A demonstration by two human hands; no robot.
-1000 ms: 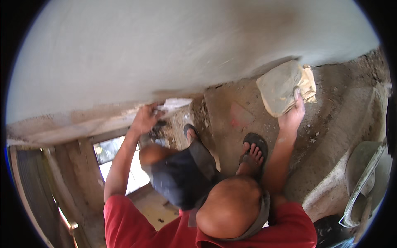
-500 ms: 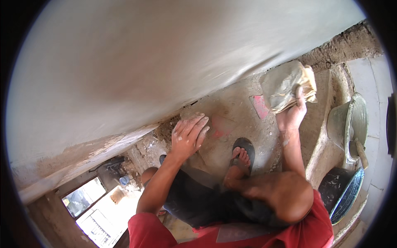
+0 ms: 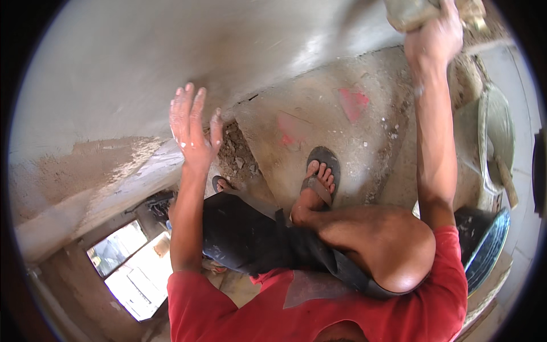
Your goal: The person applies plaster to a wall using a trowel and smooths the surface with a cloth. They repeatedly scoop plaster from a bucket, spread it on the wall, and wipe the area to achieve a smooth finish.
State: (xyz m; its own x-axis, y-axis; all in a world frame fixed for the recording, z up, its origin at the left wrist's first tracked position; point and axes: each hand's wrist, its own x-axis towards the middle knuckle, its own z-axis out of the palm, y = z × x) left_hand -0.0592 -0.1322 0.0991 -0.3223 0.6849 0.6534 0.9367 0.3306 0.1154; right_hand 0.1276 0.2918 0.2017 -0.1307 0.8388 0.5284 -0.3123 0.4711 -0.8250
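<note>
Carefully, the spread, empty left hand [image 3: 192, 128] should press flat on the smooth grey plastered wall [image 3: 171, 62]; the right hand [image 3: 436, 34], right of it, grips a grey-smeared pale cloth [image 3: 411, 10].

The wall [image 3: 171, 62] is smooth grey, the shirt [image 3: 319, 313] is red, the sandal [image 3: 322, 171] is black, and the floor [image 3: 353, 131] has red marks.

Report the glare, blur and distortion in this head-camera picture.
Head view: glare streaks the smooth grey wall; the right hand and the plastering float it grips smear with motion; the open left hand is sharper; fisheye bends edges toward the dark rim; the window is overexposed.
</note>
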